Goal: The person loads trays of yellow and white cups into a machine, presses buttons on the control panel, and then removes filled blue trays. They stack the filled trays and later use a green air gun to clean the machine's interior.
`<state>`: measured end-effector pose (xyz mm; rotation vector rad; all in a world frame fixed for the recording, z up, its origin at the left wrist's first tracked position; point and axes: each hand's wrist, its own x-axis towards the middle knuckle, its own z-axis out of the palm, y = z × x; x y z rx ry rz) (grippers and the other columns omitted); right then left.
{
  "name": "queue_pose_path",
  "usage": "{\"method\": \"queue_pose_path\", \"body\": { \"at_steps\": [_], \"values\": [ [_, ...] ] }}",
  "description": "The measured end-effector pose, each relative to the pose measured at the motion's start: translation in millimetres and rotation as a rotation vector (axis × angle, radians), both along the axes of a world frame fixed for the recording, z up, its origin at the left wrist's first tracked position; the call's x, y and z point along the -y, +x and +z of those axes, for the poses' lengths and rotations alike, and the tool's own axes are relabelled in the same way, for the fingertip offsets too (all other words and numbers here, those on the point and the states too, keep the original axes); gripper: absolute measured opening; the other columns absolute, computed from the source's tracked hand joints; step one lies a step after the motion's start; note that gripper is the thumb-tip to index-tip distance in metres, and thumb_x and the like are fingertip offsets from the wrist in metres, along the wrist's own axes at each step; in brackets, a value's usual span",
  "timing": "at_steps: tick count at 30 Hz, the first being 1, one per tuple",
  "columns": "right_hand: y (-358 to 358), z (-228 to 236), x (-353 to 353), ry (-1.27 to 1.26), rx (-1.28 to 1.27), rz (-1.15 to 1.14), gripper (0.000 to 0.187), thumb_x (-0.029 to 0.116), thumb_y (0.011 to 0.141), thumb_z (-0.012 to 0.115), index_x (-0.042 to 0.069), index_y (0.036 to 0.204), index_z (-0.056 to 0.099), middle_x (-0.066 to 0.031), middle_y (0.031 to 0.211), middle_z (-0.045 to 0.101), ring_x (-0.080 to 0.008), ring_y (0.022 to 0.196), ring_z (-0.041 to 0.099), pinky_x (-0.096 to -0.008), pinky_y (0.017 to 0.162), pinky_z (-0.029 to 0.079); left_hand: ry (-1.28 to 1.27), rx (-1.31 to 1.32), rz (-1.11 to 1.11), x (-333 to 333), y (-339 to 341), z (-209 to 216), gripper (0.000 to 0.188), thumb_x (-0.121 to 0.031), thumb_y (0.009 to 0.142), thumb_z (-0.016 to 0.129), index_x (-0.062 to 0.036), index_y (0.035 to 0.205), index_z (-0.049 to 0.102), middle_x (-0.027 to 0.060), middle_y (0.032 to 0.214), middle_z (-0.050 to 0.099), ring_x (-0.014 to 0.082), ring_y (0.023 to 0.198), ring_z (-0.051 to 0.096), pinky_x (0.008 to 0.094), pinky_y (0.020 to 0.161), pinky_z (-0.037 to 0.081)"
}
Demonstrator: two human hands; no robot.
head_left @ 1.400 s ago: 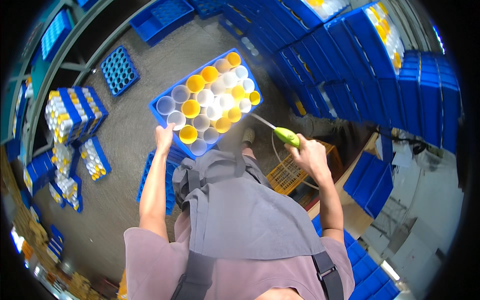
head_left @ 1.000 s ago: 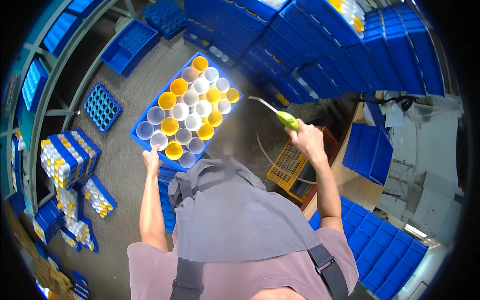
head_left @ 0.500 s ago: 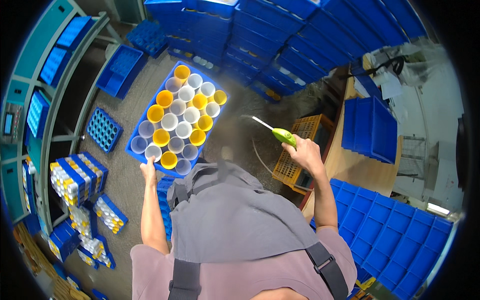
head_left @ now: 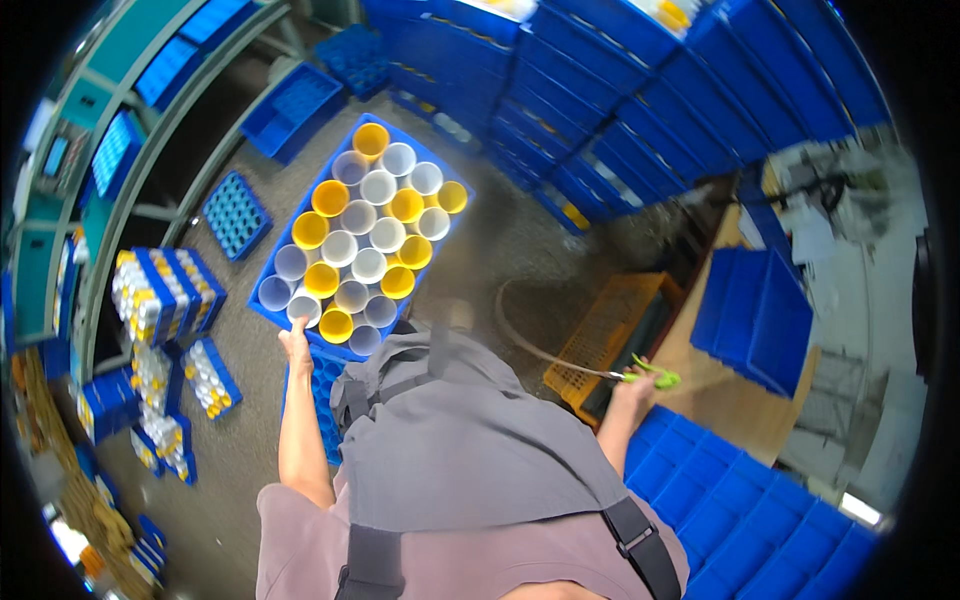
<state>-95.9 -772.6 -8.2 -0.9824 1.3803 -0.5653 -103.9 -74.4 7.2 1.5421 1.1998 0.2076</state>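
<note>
My left hand [head_left: 299,347] is closed on the near left corner of a blue tray [head_left: 268,312]. Several white, clear and yellow cups [head_left: 340,247] stand in rows inside it, with their open mouths facing me. Low on the right, my right hand [head_left: 630,400] is closed around a bright green air blow gun [head_left: 662,378], partly blurred. A pale hose [head_left: 530,347] runs from the gun's metal fitting and curves away to the left and up.
A yellow crate [head_left: 610,325] stands beside the wooden table [head_left: 735,410], which carries blue bins [head_left: 755,310]. Tall stacks of blue crates [head_left: 590,90] line the far side. Cup-filled racks [head_left: 165,295] and an empty-holed blue tray [head_left: 236,215] sit on the left floor.
My right hand has lowered the air blow gun toward the table side, and its nozzle no longer points up and left. My left hand keeps its hold on the tray. The view has turned slightly.
</note>
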Motion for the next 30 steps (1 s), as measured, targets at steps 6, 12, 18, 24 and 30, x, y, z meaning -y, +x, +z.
{"method": "queue_pose_path", "body": {
  "at_steps": [6,12,18,24,30],
  "values": [
    [-0.5,52.9,137.8,-0.193,-0.317,-0.208,0.056,0.047,0.095,0.053,-0.007,0.109,0.058,-0.0255,0.103,0.065,-0.0367,0.091,0.063,-0.0447,0.075,0.055,0.023,-0.079,0.153,-24.7,-15.7,-2.7,0.035,-0.025,0.075,0.073,0.0060,0.089,0.067,0.0088,0.084,0.066,0.0177,0.073,0.059,0.0359,0.069,0.048],
    [121.7,85.8,88.3,-1.041,-0.629,-0.145,0.034,0.026,0.086,0.061,-0.007,0.092,0.062,-0.0316,0.106,0.065,-0.0387,0.099,0.064,-0.0489,0.085,0.050,-0.079,-0.026,0.436,-73.4,-43.4,-19.8,0.030,-0.020,0.077,0.071,0.0051,0.093,0.069,0.0109,0.089,0.069,0.0207,0.082,0.064,0.0351,0.076,0.050],
    [150.5,-57.8,-114.9,-0.677,-0.517,1.534,0.051,0.036,0.093,0.057,-0.007,0.120,0.058,-0.0196,0.106,0.066,-0.0268,0.090,0.058,-0.0397,0.085,0.048,-0.190,0.168,0.764,-150.2,-61.5,-38.8,0.043,-0.020,0.077,0.072,0.0036,0.111,0.063,0.0122,0.104,0.067,0.0233,0.096,0.062,0.0340,0.084,0.048],
    [184.2,-112.9,-444.6,-0.277,-0.459,2.162,0.064,0.049,0.096,0.055,-0.003,0.133,0.051,-0.0195,0.121,0.063,-0.0301,0.104,0.060,-0.0403,0.094,0.047,-0.350,0.434,1.118,-227.6,-57.8,-19.6,0.047,-0.016,0.083,0.064,-0.0011,0.127,0.055,0.0103,0.118,0.063,0.0251,0.104,0.065,0.0365,0.086,0.056],
    [259.7,-76.1,-676.8,-0.770,-0.455,2.528,0.056,0.037,0.091,0.067,-0.003,0.127,0.054,-0.0271,0.112,0.063,-0.0410,0.102,0.061,-0.0469,0.095,0.047,-0.400,0.579,1.366,-323.4,-50.7,-18.2,0.044,-0.014,0.084,0.062,-0.0028,0.125,0.056,0.0095,0.117,0.065,0.0232,0.104,0.065,0.0351,0.081,0.056]
  ]
}}
